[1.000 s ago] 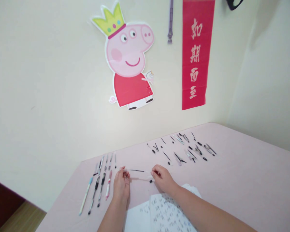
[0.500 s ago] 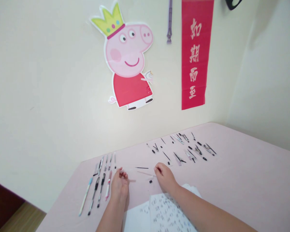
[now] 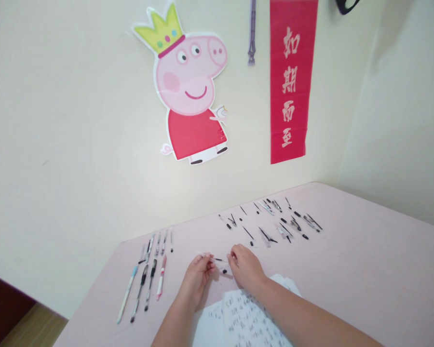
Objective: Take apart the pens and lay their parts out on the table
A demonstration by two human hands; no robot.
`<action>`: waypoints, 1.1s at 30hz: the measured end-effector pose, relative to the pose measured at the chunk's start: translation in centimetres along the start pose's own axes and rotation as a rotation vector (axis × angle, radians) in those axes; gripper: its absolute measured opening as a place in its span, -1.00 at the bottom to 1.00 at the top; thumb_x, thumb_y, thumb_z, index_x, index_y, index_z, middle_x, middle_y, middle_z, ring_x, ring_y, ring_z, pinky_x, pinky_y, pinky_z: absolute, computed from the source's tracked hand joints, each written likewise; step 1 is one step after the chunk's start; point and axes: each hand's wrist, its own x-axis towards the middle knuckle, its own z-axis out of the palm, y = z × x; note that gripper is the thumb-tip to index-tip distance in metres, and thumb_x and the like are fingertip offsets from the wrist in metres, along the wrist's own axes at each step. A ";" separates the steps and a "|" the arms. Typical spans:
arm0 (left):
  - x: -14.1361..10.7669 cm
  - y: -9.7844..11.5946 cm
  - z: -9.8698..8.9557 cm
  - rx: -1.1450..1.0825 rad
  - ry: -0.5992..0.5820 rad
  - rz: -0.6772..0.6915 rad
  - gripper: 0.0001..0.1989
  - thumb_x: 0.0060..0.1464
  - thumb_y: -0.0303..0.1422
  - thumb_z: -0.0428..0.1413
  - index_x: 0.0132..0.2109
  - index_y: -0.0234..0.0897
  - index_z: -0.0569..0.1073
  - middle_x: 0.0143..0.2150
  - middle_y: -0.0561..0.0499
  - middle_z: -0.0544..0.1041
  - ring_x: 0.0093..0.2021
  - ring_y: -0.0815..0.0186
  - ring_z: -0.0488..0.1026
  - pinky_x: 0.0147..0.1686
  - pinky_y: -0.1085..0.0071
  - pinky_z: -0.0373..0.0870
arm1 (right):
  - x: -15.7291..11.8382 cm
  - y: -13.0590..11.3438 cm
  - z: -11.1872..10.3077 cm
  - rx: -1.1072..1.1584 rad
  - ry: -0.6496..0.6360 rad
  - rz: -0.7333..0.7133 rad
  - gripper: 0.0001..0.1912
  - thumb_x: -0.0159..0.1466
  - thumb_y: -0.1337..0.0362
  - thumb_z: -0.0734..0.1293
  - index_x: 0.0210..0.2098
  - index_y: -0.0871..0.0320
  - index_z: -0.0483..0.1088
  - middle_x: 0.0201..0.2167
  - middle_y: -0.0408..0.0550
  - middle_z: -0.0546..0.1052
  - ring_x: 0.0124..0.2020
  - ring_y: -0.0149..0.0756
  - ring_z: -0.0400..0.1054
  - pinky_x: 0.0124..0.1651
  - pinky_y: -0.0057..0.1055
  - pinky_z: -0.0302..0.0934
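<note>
My left hand (image 3: 199,271) pinches a pale, see-through piece like a pen barrel (image 3: 203,254), mostly covered by the fingers. Close by on the right, my right hand (image 3: 246,266) is closed, its fingertips at the end of a thin stick that looks like a pen refill (image 3: 224,261). A short dark stick (image 3: 218,260) shows in the narrow gap between the hands. Under it a small black pen part (image 3: 224,271) lies on the pink table. What the right fingers enclose is mostly hidden.
Several whole pens (image 3: 142,291) lie in rows at the left. Taken-apart pens, with caps and refills (image 3: 267,236), are spread across the back right. Written sheets of paper (image 3: 255,315) lie beneath my right forearm. The wall (image 3: 75,120) rises behind the table.
My left hand has moved right, towards my right hand, and its fingers have closed. The right hand has shifted slightly left. The gap between them is much smaller.
</note>
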 end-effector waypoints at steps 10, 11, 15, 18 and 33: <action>0.3 -0.5 -0.2 -0.040 0.015 0.020 -0.88 -0.10 -0.43 0.22 -0.42 -0.40 0.43 -0.51 0.02 0.44 -0.51 0.49 0.39 -0.46 0.60 0.39 | -0.3 -0.1 0.3 0.196 -0.094 -0.264 -0.83 0.18 0.37 0.23 -0.23 0.15 0.38 -0.34 -0.07 0.43 -0.27 -0.32 0.28 -0.17 -0.42 0.11; 0.3 -0.5 -0.2 -0.029 0.024 0.032 -0.85 -0.12 -0.41 0.23 -0.42 -0.40 0.43 -0.50 0.02 0.44 -0.50 0.48 0.39 -0.46 0.59 0.38 | -0.3 0.0 0.5 0.198 -0.092 -0.248 -0.82 0.18 0.38 0.23 -0.23 0.15 0.39 -0.34 -0.07 0.43 -0.28 -0.32 0.28 -0.18 -0.42 0.12; 0.3 -0.7 -0.4 0.031 0.168 0.201 -0.71 -0.15 -0.22 0.23 -0.38 -0.34 0.37 -0.56 0.10 0.37 -0.56 0.49 0.32 -0.54 0.58 0.29 | 0.0 0.3 0.5 0.218 -0.066 -0.156 -0.84 0.17 0.40 0.21 -0.28 0.16 0.40 -0.37 -0.08 0.44 -0.31 -0.34 0.28 -0.21 -0.44 0.12; 0.6 -0.5 -0.9 0.074 0.381 0.324 -0.69 -0.08 -0.12 0.13 -0.39 -0.27 0.29 -0.64 0.21 0.23 -0.65 0.54 0.18 -0.65 0.61 0.11 | -0.1 0.1 0.2 0.205 -0.079 -0.111 -0.86 0.17 0.39 0.20 -0.32 0.17 0.39 -0.37 -0.08 0.44 -0.33 -0.34 0.28 -0.24 -0.46 0.11; 0.4 0.1 -1.1 0.141 0.499 0.494 -0.84 -0.01 -0.21 0.00 -0.35 -0.19 0.23 -0.62 0.23 0.17 -0.64 0.51 0.10 -0.61 0.59 0.02 | -1.5 -2.2 -1.7 -0.204 -0.341 -0.181 -0.84 0.13 0.36 0.21 -0.32 0.21 0.39 -0.28 0.04 0.45 -0.19 -0.21 0.29 -0.17 -0.39 0.09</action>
